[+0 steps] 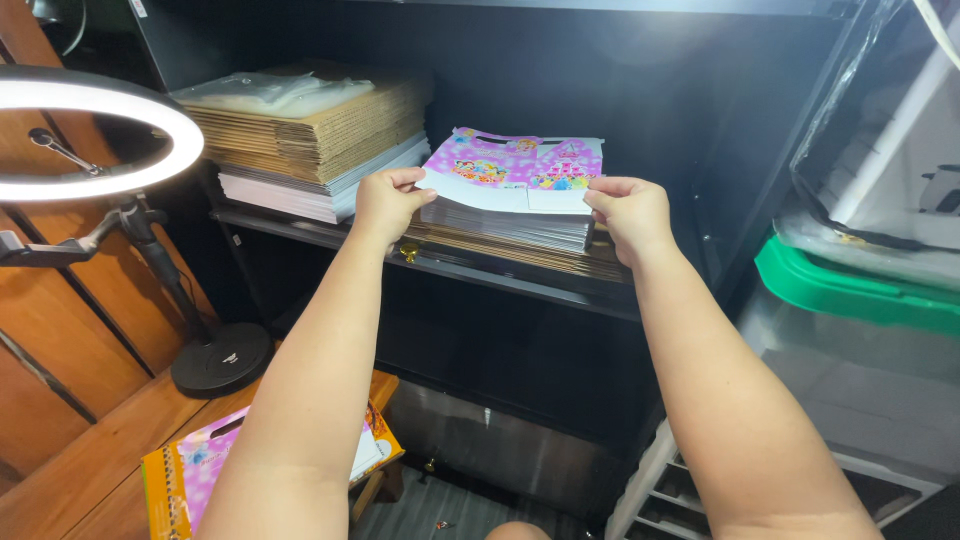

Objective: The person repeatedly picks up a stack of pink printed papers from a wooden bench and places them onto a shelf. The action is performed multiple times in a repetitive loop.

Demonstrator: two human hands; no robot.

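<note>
- Two stacks on dark metal shelf (pixel 520 285): one pile of brown corrugated cardboard sheets (pixel 320 130), one stack of flat pink printed cardboard boxes (pixel 515 195) right of it.
- Top pink sheet's front edge lies between both hands.
- Left hand (pixel 388 203) pinches its left corner, fingers closed.
- Right hand (pixel 630 212) pinches right corner, closed.

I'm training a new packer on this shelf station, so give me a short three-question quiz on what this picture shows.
1. True or false: both hands grip the top sheet of the pink printed stack.
2. Which stack lies left of it on the shelf? A) brown corrugated cardboard B) folded towels C) glass jars
3. What glowing thing stands at far left?

Key:
1. True: the left hand and right hand pinch its near edge.
2. A, the cardboard stack.
3. A ring light on a stand.
</note>
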